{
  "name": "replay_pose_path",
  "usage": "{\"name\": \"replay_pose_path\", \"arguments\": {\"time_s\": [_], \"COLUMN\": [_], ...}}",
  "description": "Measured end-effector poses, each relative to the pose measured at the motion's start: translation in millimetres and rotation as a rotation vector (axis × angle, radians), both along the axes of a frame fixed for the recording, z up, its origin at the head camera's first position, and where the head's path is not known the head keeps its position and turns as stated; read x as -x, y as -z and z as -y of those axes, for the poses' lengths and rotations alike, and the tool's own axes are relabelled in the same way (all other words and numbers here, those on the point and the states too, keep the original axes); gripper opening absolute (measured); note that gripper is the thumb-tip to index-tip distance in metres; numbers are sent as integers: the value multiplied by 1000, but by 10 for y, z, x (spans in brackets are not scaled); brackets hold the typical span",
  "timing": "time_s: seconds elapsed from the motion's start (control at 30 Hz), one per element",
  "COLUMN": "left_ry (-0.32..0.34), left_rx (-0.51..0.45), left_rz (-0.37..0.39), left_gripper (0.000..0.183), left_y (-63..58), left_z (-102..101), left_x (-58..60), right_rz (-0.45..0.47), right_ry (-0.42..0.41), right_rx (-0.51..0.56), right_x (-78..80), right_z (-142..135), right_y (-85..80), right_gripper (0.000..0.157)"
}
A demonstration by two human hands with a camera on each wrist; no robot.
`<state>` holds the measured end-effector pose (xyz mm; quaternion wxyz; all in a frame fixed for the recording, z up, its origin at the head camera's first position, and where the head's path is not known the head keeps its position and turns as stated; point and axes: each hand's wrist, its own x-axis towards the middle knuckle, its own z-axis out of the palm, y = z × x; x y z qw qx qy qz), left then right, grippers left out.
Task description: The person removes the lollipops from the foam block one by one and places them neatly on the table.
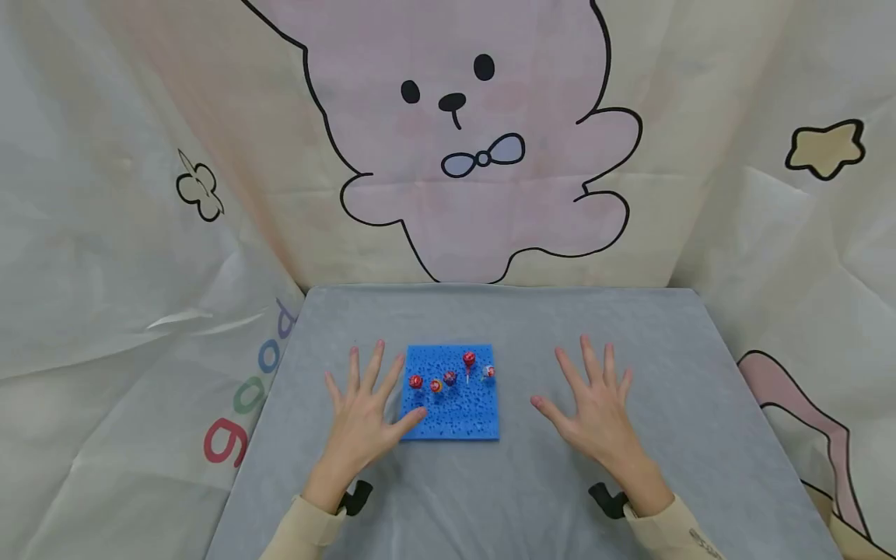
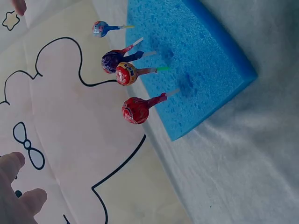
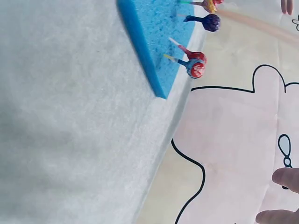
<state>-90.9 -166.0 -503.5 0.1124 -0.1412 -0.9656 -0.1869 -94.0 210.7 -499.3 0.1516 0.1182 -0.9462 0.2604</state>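
Several wrapped lollipops stand by their sticks in a blue foam block (image 1: 455, 420). A red lollipop (image 2: 136, 110) is at the block's left, with an orange-and-red one (image 2: 126, 73) and a purple one (image 2: 111, 61) beside it. Farther right are another red lollipop (image 1: 469, 358) and a blue-and-red one (image 3: 195, 68). My left hand (image 1: 364, 424) is spread out palm down, its thumb overlapping the block's left edge in the head view. To the right of the block, my right hand (image 1: 595, 412) is spread too, apart from it. Neither hand holds anything.
A grey cloth covers the table (image 1: 560, 498). Behind it hangs a curtain (image 1: 448, 218) printed with a pink bear, and more printed fabric hangs at both sides. Black straps (image 1: 357, 498) circle both wrists.
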Motion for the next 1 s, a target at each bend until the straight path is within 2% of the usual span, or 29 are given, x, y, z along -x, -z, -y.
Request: {"name": "replay_pose_path", "arguments": {"time_s": [0.23,0.53,0.73,0.9,1.0], "left_ry": [-7,-21,-32,-21,9], "left_rx": [21,37,-24,-39,-25], "left_rz": [38,46,63,145,193], "left_gripper": [97,96,90,71,61], "left_y": [48,86,182,392,496], "left_z": [2,2,43,50,31], "left_x": [28,41,3,-41,-68], "right_rz": [25,57,37,187,259], "right_ry": [-9,-30,-53,-118,-159], "right_rx": [-18,-20,-18,56,68], "right_x": [60,146,298,528,650], "right_z": [33,90,240,467,618], "right_y": [114,231,338,519,637], "right_gripper": [88,88,80,66,60]}}
